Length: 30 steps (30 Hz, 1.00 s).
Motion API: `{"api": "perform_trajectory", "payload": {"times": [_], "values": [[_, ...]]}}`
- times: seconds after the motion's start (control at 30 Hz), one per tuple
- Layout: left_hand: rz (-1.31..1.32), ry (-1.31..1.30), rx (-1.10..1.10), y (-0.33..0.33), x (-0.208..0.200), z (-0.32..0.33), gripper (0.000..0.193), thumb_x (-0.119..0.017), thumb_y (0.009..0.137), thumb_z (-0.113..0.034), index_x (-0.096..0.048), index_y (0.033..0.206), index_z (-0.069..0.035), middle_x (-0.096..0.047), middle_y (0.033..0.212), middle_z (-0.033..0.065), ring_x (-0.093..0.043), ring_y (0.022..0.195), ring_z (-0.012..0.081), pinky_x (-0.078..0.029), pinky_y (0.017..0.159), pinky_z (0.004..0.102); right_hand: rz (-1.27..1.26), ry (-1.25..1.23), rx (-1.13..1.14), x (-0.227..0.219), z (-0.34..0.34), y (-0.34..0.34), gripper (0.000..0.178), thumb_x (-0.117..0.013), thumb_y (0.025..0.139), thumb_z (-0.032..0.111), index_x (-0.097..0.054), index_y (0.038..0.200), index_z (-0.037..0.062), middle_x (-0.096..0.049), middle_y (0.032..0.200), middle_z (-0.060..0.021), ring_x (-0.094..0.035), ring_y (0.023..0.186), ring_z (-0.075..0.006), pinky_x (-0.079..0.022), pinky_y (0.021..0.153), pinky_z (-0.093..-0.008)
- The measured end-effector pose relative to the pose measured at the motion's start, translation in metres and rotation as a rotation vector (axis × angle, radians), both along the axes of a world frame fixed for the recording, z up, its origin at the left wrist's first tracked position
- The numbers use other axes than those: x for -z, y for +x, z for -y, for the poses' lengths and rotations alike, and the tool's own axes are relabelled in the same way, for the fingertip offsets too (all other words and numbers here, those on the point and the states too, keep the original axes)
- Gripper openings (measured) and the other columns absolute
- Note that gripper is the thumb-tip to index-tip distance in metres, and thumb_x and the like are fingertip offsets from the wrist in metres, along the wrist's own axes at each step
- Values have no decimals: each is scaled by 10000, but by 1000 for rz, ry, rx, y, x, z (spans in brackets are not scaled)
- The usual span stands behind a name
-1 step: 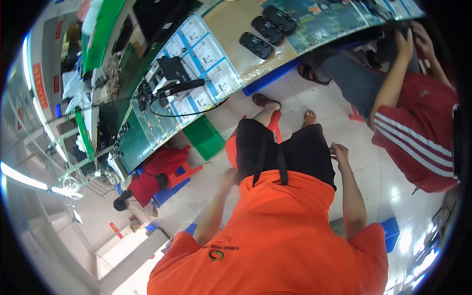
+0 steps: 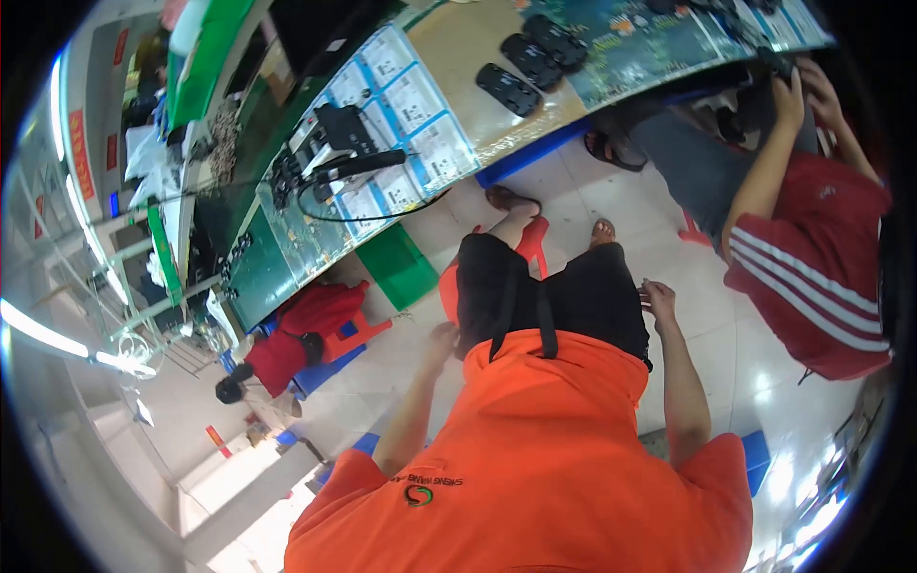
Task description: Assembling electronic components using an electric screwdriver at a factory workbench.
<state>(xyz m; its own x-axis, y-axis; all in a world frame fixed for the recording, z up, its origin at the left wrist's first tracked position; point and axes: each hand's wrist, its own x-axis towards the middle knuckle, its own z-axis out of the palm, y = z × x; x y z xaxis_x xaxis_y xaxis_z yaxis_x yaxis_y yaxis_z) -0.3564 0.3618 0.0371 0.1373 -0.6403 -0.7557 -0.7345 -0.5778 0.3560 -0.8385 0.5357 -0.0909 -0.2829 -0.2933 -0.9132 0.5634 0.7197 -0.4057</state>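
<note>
Step in hand: a pause, I'd judge; nobody's work is under this person's hands just now.
Left hand: hanging low beside the black shorts, the left hand is blurred; I can't tell whether it touches them or how its fingers close.
Right hand: the right hand hangs just beside the shorts, fingers loosely curled and parted, nothing visible in it.
Hands together?: well apart, one each side of the body.
Nearest seat: a red stool shows between the legs.
Black devices: three black devices sit in a slanting row on the table, beyond the knees; each long axis runs upper left to lower right, though I can't tell front from back.
Black handle: this black handle lies nearly level, tilting up slightly, free end rightward.
Next move: reaching those devices would call for raising a hand forward over the knees.
</note>
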Motion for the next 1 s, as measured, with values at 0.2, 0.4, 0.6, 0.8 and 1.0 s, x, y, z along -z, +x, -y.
{"api": "perform_trajectory", "payload": {"times": [0.2, 0.4, 0.6, 0.8, 1.0], "values": [[21, -430, 50, -27, -54, 80, 369, -675, 861, -283, -661, 1087, 9, -672, 1092, 171, -638, 1041, 296, -495, 892, 395, -141, -210, -228, -5, 98, 21, 260, -621, 921, 244, -659, 996, -2, -687, 857, -94, -647, 740, -148, -516, 633, -281], [-171, -543, 541, -52, 18, 136, 242, -663, 813, -233, -692, 968, -50, -682, 976, 174, -636, 947, 363, -502, 853, 434, -188, -538, -514, 7, 209, 110, 158, -612, 927, 160, -670, 940, 13, -677, 803, -38, -613, 692, -101, -500, 626, -250], [182, 381, 1234, -32, 186, 160, 946, -796, 696, -384, -319, 1459, -91, -518, 1340, 206, -496, 1243, 384, -444, 1004, 486, 35, -514, -600, 9, 289, 230, 204, -698, 885, 207, -690, 938, 11, -674, 787, -26, -569, 712, -68, -472, 651, -264], [162, 383, 1430, -38, 262, 158, 894, -739, 762, -311, -257, 1490, -117, -534, 1340, 166, -511, 1249, 354, -436, 1007, 479, -163, -486, -636, 92, 264, 259, 221, -694, 879, 208, -703, 954, 0, -699, 783, -85, -638, 710, -120, -502, 657, -284], [-98, 460, 1113, -47, 267, 208, 773, -738, 786, -250, -362, 1447, -115, -556, 1307, 163, -526, 1234, 299, -421, 1018, 404, -86, -589, -735, 115, 289, 282, 199, -681, 892, 180, -696, 966, -4, -706, 792, -93, -645, 695, -112, -508, 649, -272]]}}
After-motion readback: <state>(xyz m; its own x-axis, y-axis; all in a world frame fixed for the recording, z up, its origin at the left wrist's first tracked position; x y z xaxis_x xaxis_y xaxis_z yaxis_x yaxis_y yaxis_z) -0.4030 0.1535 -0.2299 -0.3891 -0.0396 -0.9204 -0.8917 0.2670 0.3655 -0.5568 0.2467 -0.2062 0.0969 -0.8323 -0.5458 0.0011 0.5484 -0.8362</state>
